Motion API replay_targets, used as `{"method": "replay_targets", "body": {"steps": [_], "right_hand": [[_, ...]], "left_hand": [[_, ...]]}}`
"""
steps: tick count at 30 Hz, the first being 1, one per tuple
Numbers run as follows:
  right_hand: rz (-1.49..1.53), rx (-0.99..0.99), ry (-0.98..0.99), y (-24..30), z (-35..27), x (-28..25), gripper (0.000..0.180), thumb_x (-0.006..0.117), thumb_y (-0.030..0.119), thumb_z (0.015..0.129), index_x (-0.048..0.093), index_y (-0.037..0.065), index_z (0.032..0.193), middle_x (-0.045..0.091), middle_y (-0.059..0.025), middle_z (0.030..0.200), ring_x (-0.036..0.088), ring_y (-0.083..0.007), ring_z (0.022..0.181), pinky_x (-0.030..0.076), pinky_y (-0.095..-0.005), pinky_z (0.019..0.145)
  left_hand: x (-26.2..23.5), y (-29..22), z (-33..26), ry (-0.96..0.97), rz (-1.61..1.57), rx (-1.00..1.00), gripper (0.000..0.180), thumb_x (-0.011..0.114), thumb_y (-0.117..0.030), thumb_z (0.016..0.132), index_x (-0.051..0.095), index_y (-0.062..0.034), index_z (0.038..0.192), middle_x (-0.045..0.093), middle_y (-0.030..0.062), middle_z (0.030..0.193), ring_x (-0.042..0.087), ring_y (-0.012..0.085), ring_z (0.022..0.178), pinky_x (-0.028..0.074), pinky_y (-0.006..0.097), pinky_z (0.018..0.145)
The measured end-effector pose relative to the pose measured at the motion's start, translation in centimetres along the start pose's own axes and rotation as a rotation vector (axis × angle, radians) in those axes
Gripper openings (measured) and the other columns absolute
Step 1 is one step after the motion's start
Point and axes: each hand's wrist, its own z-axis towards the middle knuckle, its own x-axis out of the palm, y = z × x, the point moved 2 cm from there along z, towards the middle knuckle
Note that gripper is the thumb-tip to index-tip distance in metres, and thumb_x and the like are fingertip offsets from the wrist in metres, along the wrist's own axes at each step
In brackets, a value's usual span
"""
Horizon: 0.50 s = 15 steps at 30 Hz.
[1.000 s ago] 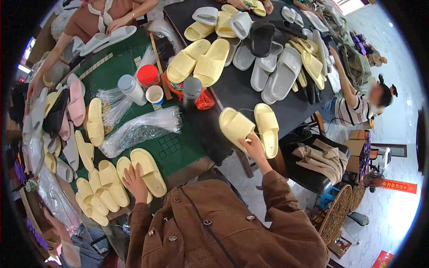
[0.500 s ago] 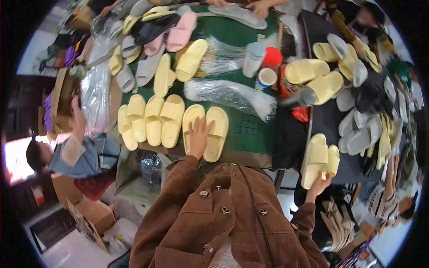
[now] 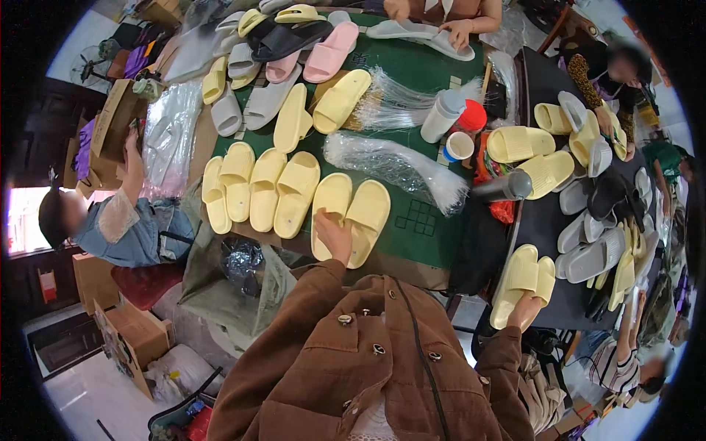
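Left hand flat on a pair of yellow slippers at the near edge of the green desk, fingers spread over the left one of the pair, not gripping. Right hand closed on the heel end of a second yellow pair, held stacked side by side over the dark desk on the right. Hands well apart.

Just left of the touched pair: row of four more yellow slippers, soles down, side by side. Beyond them, loose singles in yellow, grey and pink near the far edge.

Packaging: long clear plastic sleeve bundle lies diagonally mid-desk; a second clear bundle behind it. Clear plastic bags piled off the left edge. Brown cardboard box far left, another cardboard box on the floor lower left. Can't read any labels.

Between the two desks: white bottle, red lid, small white cup, grey flask lying on its side.

Dark desk carries grey and yellow slippers in loose pairs. A person in a denim top sits at left; another person's hands at the far edge rest on grey slippers.
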Motion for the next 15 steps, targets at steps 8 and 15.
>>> {"method": "replay_targets", "body": {"steps": [8, 15], "right_hand": [[0.502, 0.096, 0.134, 0.0, -4.5, -1.5, 0.037, 0.051, 0.017, 0.088, 0.045, -0.006, 0.116, 0.05, -0.0187, 0.116, 0.049, -0.0238, 0.104, 0.038, -0.0336, 0.086], [0.431, -0.36, 0.322, 13.0, -11.5, -1.6, 0.036, 0.066, 0.011, 0.074, 0.054, -0.001, 0.106, 0.056, -0.0113, 0.101, 0.053, -0.0223, 0.096, 0.041, -0.0317, 0.081]], "left_hand": [[0.0, -0.5, 1.2, 0.117, -0.047, 0.187, 0.069, 0.054, 0.004, 0.065, 0.035, -0.0053, 0.13, 0.052, 0.0195, 0.104, 0.046, 0.0323, 0.083, 0.037, 0.04, 0.078], [-5.2, -2.6, -0.7, 0.058, -0.286, 0.243, 0.053, 0.061, -0.004, 0.072, 0.044, 0.0006, 0.122, 0.051, 0.0179, 0.117, 0.05, 0.0329, 0.105, 0.038, 0.036, 0.09]]}}
